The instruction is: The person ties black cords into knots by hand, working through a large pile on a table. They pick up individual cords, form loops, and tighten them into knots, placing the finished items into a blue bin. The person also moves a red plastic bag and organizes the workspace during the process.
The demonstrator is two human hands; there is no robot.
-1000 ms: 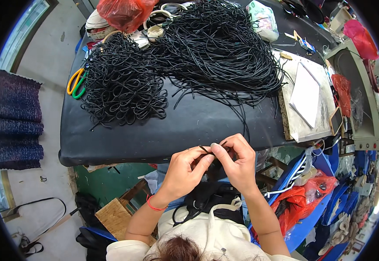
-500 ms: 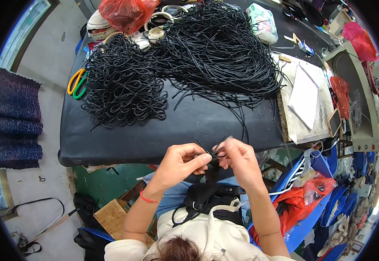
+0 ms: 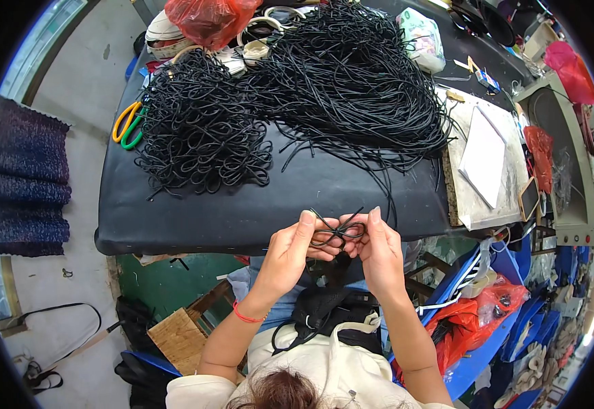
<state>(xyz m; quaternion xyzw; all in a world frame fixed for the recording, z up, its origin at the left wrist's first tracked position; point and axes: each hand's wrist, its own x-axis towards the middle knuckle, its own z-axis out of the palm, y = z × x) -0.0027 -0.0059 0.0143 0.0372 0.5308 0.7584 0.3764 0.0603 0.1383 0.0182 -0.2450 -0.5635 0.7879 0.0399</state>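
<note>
black padded table (image 3: 256,204), looped rubbery cord (image 3: 334,232).

Workshop, cord heaps (image 3: 324,82), scissors (image 3: 128,124), worktable (image 3: 242,204)

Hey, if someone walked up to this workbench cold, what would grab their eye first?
Probably the great heap of loose black cord sprawled over the far half of the black table, with a second pile of looped cords to its left beside yellow and green scissors. Next, at the near edge, the left hand and right hand pinch one black cord piece into loops between them.
</note>
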